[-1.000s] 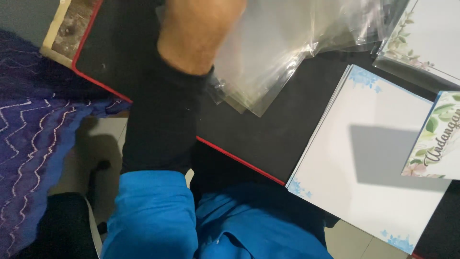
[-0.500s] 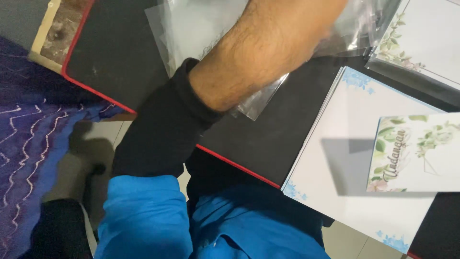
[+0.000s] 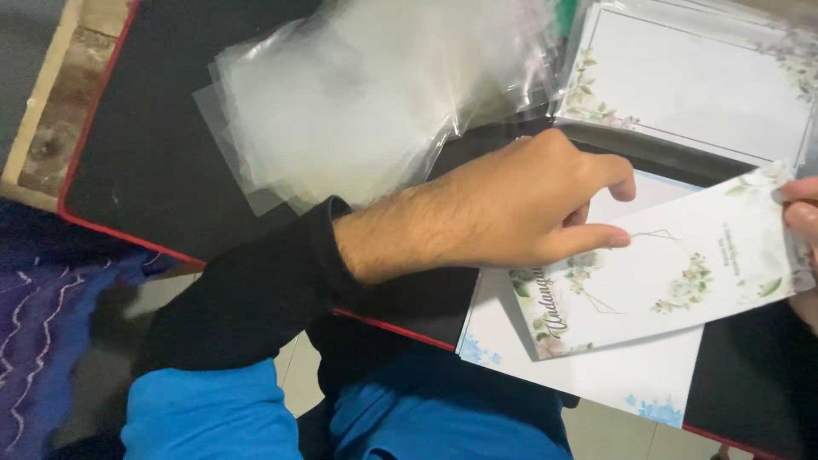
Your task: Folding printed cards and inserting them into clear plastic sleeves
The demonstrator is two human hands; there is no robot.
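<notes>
Since the earlier views, the left hand (image 3: 520,204) had left the stack of clear plastic sleeves (image 3: 358,102) and crossed to the right, and the floral card (image 3: 665,273) had been brought leftward and down to meet it. The card was now shared between both hands, which suggests that work had passed from the sleeves to the card itself (a judgement from position only).

The floral card lay tilted, its right end higher, above the blue-cornered white sheet (image 3: 596,366) resting on the black table (image 3: 136,136). Whether the card touched that sheet could not be told.

Left hand: the forearm ran in from the lower left, black sleeve pushed to the wrist, knuckles up. The fingers were loosely curled, with the index finger extended onto the card's upper left face and the thumb near the upper edge; a light pinch seemed likely, but the underside was hidden.

Right hand (image 3: 801,221): only fingertips showed at the frame's right edge, closed on the card's right end.

The sleeve stack lay fanned at upper centre, apart from both hands. A second floral-bordered sheet (image 3: 690,85), in clear wrapping, lay at upper right.
</notes>
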